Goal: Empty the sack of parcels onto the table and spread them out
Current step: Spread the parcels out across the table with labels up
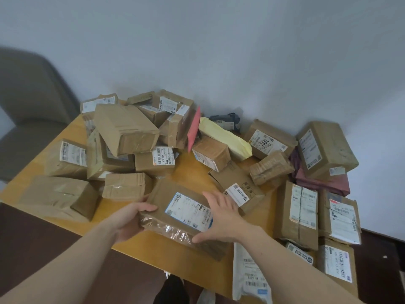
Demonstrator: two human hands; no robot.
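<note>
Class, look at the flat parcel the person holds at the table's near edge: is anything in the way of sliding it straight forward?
Yes. A small brown box lies just beyond the flat parcel, and a labelled box lies beyond its right corner. Only a narrow strip of bare table shows between them.

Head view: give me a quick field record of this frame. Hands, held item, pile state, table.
left hand: grips the left end of the flat brown parcel
right hand: fingers spread, palm against the parcel's right side, thumb along its near edge
held parcel: taped, white label up, near table edge
pile: stacked boxes back left, not spread
odd items: yellow bag, red envelope on edge
table: wooden, against the wall
sack: not in view
</note>
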